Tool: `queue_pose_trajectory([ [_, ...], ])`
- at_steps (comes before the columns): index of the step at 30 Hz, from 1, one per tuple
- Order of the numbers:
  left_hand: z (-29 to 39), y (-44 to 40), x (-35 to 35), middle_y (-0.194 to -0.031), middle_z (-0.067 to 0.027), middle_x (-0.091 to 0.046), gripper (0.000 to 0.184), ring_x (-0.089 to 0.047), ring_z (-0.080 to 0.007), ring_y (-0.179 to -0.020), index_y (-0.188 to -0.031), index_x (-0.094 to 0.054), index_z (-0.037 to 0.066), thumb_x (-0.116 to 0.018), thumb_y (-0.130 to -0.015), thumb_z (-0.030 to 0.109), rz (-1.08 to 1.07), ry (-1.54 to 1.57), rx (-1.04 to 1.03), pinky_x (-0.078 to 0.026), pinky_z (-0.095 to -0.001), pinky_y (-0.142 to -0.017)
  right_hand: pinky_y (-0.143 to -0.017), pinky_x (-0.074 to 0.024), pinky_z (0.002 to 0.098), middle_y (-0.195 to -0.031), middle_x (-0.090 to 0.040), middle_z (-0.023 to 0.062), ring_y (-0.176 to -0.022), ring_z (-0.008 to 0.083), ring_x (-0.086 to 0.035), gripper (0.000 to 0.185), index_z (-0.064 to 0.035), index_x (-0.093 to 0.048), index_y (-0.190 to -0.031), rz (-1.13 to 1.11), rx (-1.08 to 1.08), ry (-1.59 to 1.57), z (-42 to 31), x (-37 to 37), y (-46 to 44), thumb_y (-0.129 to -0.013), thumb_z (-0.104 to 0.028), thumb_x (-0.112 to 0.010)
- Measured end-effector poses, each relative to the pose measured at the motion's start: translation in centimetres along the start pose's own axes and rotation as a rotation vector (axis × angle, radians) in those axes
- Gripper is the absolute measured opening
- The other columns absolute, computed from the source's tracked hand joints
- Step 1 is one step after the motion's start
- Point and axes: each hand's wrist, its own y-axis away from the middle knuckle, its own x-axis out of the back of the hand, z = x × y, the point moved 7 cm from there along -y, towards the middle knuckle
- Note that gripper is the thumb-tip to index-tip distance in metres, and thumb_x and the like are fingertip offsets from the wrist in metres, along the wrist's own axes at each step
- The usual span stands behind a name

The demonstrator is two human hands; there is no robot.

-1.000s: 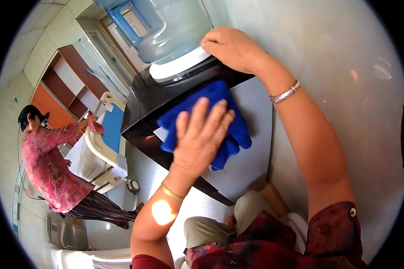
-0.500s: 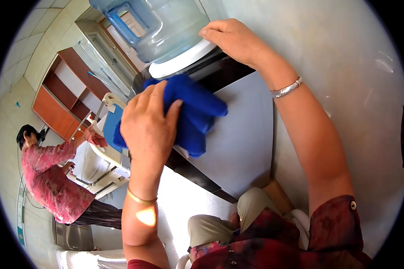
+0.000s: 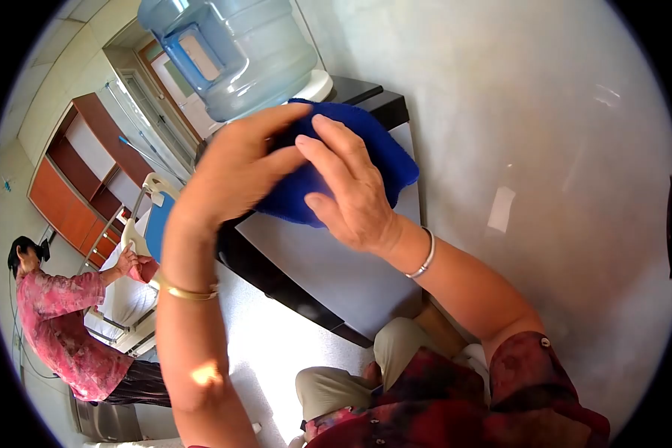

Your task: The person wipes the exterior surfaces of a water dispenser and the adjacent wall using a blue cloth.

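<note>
A blue cloth (image 3: 384,153) is spread out in front of the water dispenser (image 3: 321,261), just below the big clear water bottle (image 3: 254,60). My left hand (image 3: 235,168), blurred by motion, has its thumb and fingers on the cloth's left side and grips it. Over the middle of the cloth is my right hand (image 3: 351,187), its fingers stretched out and apart. Both hands partly cover the cloth, and its contact with the dispenser's top is hidden.
A pale wall (image 3: 530,149) rises close on the right. At the left, another person (image 3: 71,313) in a pink patterned top holds a reddish cloth (image 3: 143,269) beside a bed (image 3: 131,306). A brown cabinet (image 3: 75,190) stands behind.
My right hand has come down from beside the bottle's base to the cloth. The bunched cloth is now spread wider. The view has shifted, and my left hand appears further left and higher.
</note>
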Motion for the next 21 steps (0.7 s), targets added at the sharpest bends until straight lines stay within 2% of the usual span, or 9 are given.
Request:
queue_pose_trajectory([
  [1,-0.5,1.0,0.8,-0.103,-0.0164,-0.062,0.038,-0.060,-0.0217,-0.092,-0.115,-0.055,0.000,-0.060,-0.082,0.018,0.097,0.044,-0.053,-0.047,-0.0330,-0.078,-0.097,-0.0361,0.0429,-0.126,-0.041,0.0208,-0.115,0.0390,-0.041,0.046,-0.0027,-0.051,-0.118,0.005,0.000,0.005,0.0,0.1,0.2,-0.079,-0.025,-0.061],
  [3,-1.5,4.1,2.2,-0.103,-0.0157,-0.062,0.035,-0.060,-0.0242,-0.091,-0.112,-0.056,0.000,-0.057,-0.085,0.022,0.170,-0.214,0.042,-0.048,-0.0322,-0.076,-0.097,-0.0356,0.0440,-0.124,-0.042,0.0190,-0.116,0.0394,-0.038,0.058,-0.0068,-0.052,-0.117,-0.181,0.120,0.378,-1.1,-1.4,0.3,-0.067,-0.027,-0.072],
  [4,-2.0,5.5,2.2,-0.103,-0.0157,-0.062,0.035,-0.060,-0.0242,-0.091,-0.112,-0.056,0.000,-0.057,-0.085,0.022,0.164,-0.212,0.033,-0.048,-0.0322,-0.076,-0.096,-0.0365,0.0437,-0.123,-0.043,0.0168,-0.116,0.0391,-0.037,0.068,-0.0101,-0.053,-0.116,-0.162,0.105,0.396,-1.5,-1.2,-0.1,-0.056,-0.028,-0.078],
  [7,-3.2,9.2,2.4,-0.100,-0.0140,-0.062,0.034,-0.060,-0.0267,-0.090,-0.106,-0.059,0.002,-0.058,-0.084,0.029,0.260,-0.413,0.110,-0.048,-0.0320,-0.074,-0.086,-0.0402,0.0391,-0.102,-0.051,0.0097,-0.105,0.0310,-0.044,0.045,-0.0101,-0.057,-0.098,-0.086,0.099,0.504,-2.0,0.2,-1.5,-0.062,-0.031,-0.073],
  [9,0.0,11.2,1.5,-0.096,-0.0122,-0.062,0.037,-0.060,-0.0282,-0.087,-0.099,-0.061,0.005,-0.058,-0.082,0.038,0.402,-0.808,-0.034,-0.049,-0.0333,-0.071,-0.078,-0.0406,0.0389,-0.080,-0.054,0.0072,-0.089,0.0266,-0.052,0.024,-0.0082,-0.056,-0.075,0.007,0.140,0.551,-1.7,1.2,-1.9,-0.068,-0.027,-0.068],
  [13,1.6,13.9,0.8,-0.089,-0.0077,-0.062,0.043,-0.060,-0.0240,-0.080,-0.096,-0.061,0.005,-0.059,-0.079,0.045,0.561,-1.038,-0.096,-0.049,-0.0314,-0.068,-0.067,-0.0427,0.0430,-0.072,-0.056,0.0154,-0.076,0.0349,-0.054,0.027,-0.0027,-0.056,-0.069,0.000,-0.204,0.597,0.6,4.5,-2.1,-0.083,-0.026,-0.057],
  [15,2.3,14.7,1.1,-0.086,-0.0064,-0.062,0.042,-0.060,-0.0230,-0.077,-0.093,-0.061,0.005,-0.060,-0.078,0.044,0.568,-1.016,-0.078,-0.048,-0.0308,-0.065,-0.064,-0.0423,0.0457,-0.077,-0.057,0.0198,-0.072,0.0391,-0.053,0.034,0.0017,-0.056,-0.072,0.038,-0.360,0.416,1.3,5.9,-1.7,-0.088,-0.027,-0.049],
  [18,3.9,15.4,1.6,-0.082,-0.0067,-0.061,0.038,-0.060,-0.0235,-0.071,-0.087,-0.059,0.005,-0.061,-0.078,0.041,0.559,-0.977,-0.149,-0.047,-0.0324,-0.061,-0.062,-0.0425,0.0446,-0.075,-0.057,0.0199,-0.070,0.0390,-0.053,0.033,0.0019,-0.056,-0.072,-0.030,-0.362,0.442,-0.2,6.7,-2.3,-0.088,-0.026,-0.049],
  [21,5.0,16.4,2.4,-0.080,-0.0068,-0.063,0.038,-0.060,-0.0241,-0.069,-0.089,-0.061,0.005,-0.061,-0.078,0.042,0.594,-0.949,-0.188,-0.047,-0.0326,-0.060,-0.054,-0.0394,0.0376,-0.060,-0.052,0.0191,-0.053,0.0319,-0.048,0.034,0.0034,-0.052,-0.070,-0.017,-0.262,0.459,-2.6,7.5,-3.3,-0.091,-0.023,-0.045],
])
